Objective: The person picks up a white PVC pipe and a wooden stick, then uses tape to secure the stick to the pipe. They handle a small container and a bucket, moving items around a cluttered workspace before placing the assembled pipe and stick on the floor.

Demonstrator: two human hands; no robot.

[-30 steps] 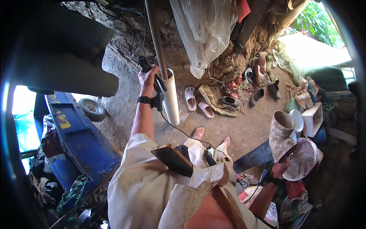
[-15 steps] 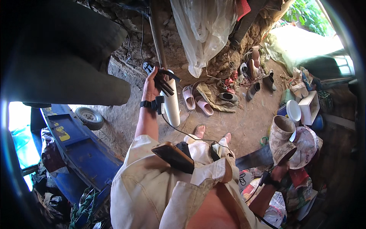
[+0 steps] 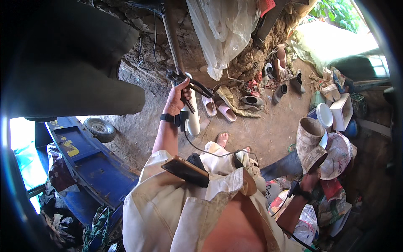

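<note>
In my left hand [image 3: 178,100] is a pair of pliers [image 3: 201,89], its jaws pointing up and left and its dark handles spread apart. My thumb lies over the tool and my fingers curl round it. A white cylinder [image 3: 193,119] stands just behind that hand. Low on the right, my right hand [image 3: 310,181] is closed at the sole end of a mud-stained rubber boot [image 3: 310,133], whose open top faces up. The fingers there are partly hidden by the boot. Both wrists wear black straps, and a cable runs from the left one across my lap.
Pink slippers [image 3: 226,111] and several dark shoes [image 3: 279,93] lie on the dirt floor ahead. A blue metal panel [image 3: 94,168] and a small wheel [image 3: 100,128] are at left. Buckets, a white box [image 3: 341,111] and sacks crowd the right. A plastic sheet [image 3: 224,33] hangs ahead.
My left hand has shifted slightly right with the pliers and turned, so the thumb now shows over the tool. The right hand and boot have hardly moved.
</note>
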